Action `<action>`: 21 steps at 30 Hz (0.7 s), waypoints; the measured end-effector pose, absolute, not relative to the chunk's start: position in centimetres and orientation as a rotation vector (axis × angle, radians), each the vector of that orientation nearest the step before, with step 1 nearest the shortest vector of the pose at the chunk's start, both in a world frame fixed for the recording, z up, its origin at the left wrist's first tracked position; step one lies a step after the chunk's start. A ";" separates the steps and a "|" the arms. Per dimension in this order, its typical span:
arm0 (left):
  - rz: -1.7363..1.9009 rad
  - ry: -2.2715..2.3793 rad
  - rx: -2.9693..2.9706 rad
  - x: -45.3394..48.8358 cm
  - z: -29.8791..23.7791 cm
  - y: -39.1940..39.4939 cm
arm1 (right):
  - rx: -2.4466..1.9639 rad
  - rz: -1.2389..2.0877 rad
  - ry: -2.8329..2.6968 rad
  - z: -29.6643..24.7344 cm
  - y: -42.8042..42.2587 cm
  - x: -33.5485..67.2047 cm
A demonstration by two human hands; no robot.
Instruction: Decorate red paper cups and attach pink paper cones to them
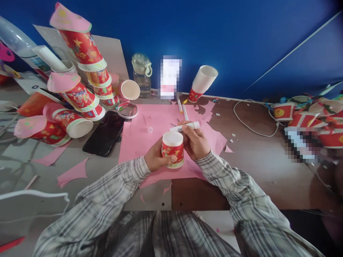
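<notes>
Plaid sleeves (107,192) converge at cup (173,149).

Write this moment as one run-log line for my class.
left hand: holding red cup | right hand: holding white tube | below hands: pink paper

The flat table (257,153), grey at left and brown at right, carries a large pink paper sheet (142,139) across both sections. Left of the sheet lies a black rectangular phone (104,134); a transparent lidded bottle (143,84) stands at the rear.
</notes>
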State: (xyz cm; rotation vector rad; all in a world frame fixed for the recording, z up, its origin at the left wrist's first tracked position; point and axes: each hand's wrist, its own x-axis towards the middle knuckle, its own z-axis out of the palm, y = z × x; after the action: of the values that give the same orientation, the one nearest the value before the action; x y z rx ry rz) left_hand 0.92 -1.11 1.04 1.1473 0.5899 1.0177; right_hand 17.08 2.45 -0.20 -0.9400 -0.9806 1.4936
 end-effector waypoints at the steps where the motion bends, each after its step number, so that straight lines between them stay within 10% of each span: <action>1: 1.018 0.593 1.161 0.9 1.0 -1.1 | -0.950 1.501 -0.957 0.0 2.4 17.1; 21: 1.114 1.203 2.531 0.8 -0.6 -0.6 | -1.086 0.978 -1.686 4.6 0.8 20.9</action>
State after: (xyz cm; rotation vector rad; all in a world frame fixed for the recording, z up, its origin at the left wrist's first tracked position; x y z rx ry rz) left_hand 0.76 -0.61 -0.58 2.5311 1.2025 1.1137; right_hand 20.85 0.81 4.63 -1.0858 -1.6856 0.9775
